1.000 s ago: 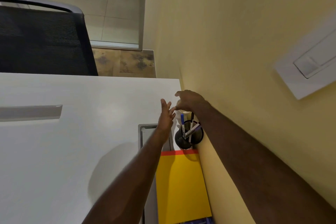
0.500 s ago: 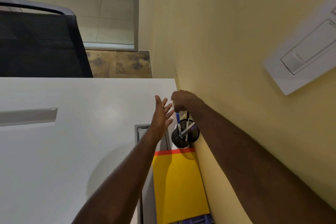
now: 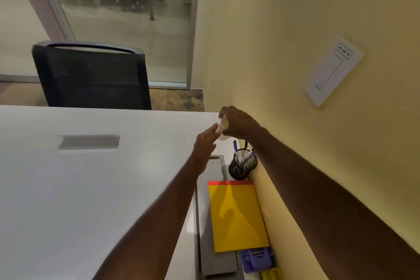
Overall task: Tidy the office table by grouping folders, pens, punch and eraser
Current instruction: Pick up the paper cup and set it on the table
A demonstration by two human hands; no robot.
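My right hand [image 3: 238,124] grips a small white round object [image 3: 223,125], cup-like with a pale inside, above the table's far right corner by the wall. My left hand [image 3: 204,143] reaches beside it with fingers apart, fingertips at the object's left side. Just below stands a black mesh pen holder [image 3: 242,167] with several pens. In front of it a yellow folder [image 3: 236,213] lies on a red folder [image 3: 229,182], of which only the far edge shows. A purple punch [image 3: 256,259] sits at the folders' near end.
The white table [image 3: 91,188] runs along a yellow wall [image 3: 295,75] on the right. A grey cable hatch [image 3: 211,245] lies under the folders' left side, another [image 3: 88,142] at mid-table. A black mesh chair [image 3: 91,75] stands beyond the far edge. Something yellow [image 3: 270,274] lies near the punch.
My right hand has risen from behind the pen holder with the white object in its grip. My left hand has closed in on it.
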